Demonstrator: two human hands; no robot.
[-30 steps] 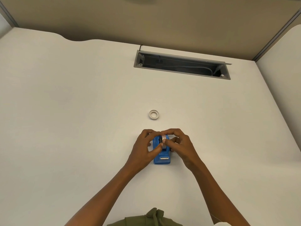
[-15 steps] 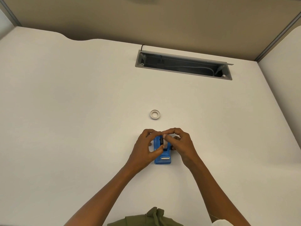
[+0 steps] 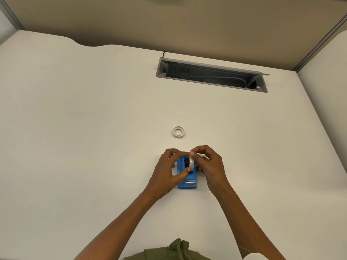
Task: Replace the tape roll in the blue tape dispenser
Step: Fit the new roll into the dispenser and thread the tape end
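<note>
One blue plastic tape dispenser (image 3: pixel 187 182) sits on the white desk (image 3: pixel 75 128). Both hands grip its one white roll (image 3: pixel 191 162): left hand (image 3: pixel 169 172), right hand (image 3: pixel 209 164). One spare ring-shaped roll (image 3: pixel 178 131) lies beyond, apart.

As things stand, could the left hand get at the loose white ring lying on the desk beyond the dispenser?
Probably yes. The white ring lies alone on bare desk just past the blue tape dispenser, nothing between. But the left hand is busy bracing the dispenser and would have to let go first.
</note>
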